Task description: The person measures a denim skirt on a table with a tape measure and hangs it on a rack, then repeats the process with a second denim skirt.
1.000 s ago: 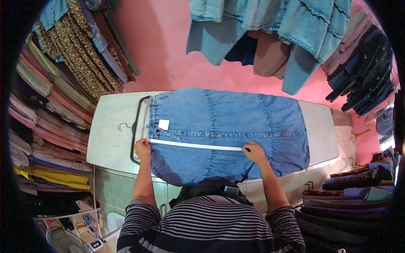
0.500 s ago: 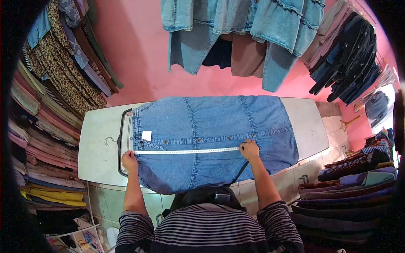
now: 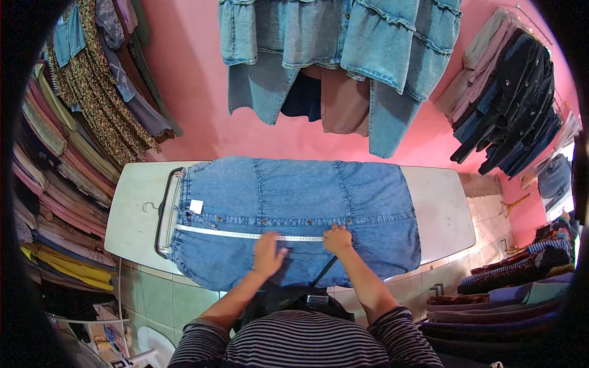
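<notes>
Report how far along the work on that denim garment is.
Done: the denim garment lies flat, tape measure along it. In hand: the right hand holds the tape; the left hand is partway along it. Probably left: the garment beyond the right hand, where no tape lies.

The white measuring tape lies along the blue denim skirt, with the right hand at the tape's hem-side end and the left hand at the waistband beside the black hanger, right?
Not quite: the head view shows the left hand over the middle of the skirt, away from the waistband and black hanger. The measuring tape and right hand are as stated.
</notes>
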Tool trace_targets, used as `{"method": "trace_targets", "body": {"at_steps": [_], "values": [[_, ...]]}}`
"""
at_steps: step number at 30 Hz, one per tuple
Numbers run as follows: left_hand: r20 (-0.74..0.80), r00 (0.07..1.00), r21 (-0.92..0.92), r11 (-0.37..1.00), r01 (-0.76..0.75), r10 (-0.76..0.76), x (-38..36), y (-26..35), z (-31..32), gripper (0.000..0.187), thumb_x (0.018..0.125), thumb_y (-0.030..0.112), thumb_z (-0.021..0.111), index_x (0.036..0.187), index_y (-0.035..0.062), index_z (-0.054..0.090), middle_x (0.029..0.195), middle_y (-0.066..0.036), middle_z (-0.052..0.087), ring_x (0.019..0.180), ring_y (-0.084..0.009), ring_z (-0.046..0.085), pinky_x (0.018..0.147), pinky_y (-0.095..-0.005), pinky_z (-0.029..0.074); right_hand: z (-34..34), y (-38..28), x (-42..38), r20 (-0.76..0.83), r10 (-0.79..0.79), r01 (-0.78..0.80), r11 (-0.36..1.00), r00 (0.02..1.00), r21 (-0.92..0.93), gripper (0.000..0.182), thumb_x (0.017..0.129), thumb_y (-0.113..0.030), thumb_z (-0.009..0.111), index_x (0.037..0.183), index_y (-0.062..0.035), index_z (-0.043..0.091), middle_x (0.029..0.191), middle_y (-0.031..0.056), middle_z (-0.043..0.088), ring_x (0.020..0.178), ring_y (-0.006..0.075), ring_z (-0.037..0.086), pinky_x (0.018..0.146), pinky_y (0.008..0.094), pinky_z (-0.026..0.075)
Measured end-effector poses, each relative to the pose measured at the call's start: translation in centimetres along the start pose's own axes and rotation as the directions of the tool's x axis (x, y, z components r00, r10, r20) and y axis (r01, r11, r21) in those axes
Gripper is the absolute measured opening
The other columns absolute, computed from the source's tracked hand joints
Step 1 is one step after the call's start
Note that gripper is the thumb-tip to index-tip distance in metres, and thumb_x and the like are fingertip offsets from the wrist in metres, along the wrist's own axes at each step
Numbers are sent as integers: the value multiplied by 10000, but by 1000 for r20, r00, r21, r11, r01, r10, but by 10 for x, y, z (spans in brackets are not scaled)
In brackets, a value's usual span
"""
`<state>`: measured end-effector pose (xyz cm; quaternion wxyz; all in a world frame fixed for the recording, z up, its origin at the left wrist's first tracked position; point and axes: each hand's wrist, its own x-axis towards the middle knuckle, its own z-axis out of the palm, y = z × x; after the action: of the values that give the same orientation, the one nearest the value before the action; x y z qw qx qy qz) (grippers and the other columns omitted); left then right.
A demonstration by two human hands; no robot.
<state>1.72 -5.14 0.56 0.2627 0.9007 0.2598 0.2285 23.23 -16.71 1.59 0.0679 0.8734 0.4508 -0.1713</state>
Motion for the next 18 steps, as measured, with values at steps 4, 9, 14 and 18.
{"method": "trace_targets", "body": {"at_steps": [4, 9, 14, 18], "values": [[299, 950, 143, 981, -132, 85, 8, 61, 50, 594, 798, 350, 513, 1254, 9, 344, 1320, -172, 316, 1242, -305, 270, 1014, -445, 192, 5, 5, 14, 110, -103, 109, 993, 988, -45, 297, 799, -293, 432, 981, -140, 610, 1162, 181, 469, 1063, 368, 458, 831, 412, 431], [363, 930, 269, 962, -46, -57, 7, 67, 72, 638, 844, 414, 405, 1314, 11, 253, 1372, -136, 251, 1277, -266, 221, 1034, -447, 138, -6, 4, 4, 69, -159, 162, 986, 985, -46, 313, 785, -239, 436, 1022, -109, 595, 1113, 188, 477, 1011, 372, 479, 815, 398, 445], [280, 959, 265, 964, -24, -53, 3, 68, 75, 606, 853, 396, 388, 1309, 16, 269, 1370, -142, 256, 1267, -275, 245, 1028, -467, 125, -10, 7, 2, 55, -214, 213, 977, 975, 10, 293, 786, -201, 435, 1012, -106, 594, 1084, 192, 476, 989, 369, 487, 782, 391, 463], [212, 973, 288, 957, 29, -93, 2, 76, 77, 531, 869, 356, 365, 1300, 50, 312, 1360, -110, 293, 1257, -249, 275, 1018, -506, 107, -2, 10, 3, 21, -248, 246, 967, 969, 72, 270, 782, -171, 443, 994, -101, 595, 1096, 193, 462, 986, 360, 487, 772, 403, 466]]}}
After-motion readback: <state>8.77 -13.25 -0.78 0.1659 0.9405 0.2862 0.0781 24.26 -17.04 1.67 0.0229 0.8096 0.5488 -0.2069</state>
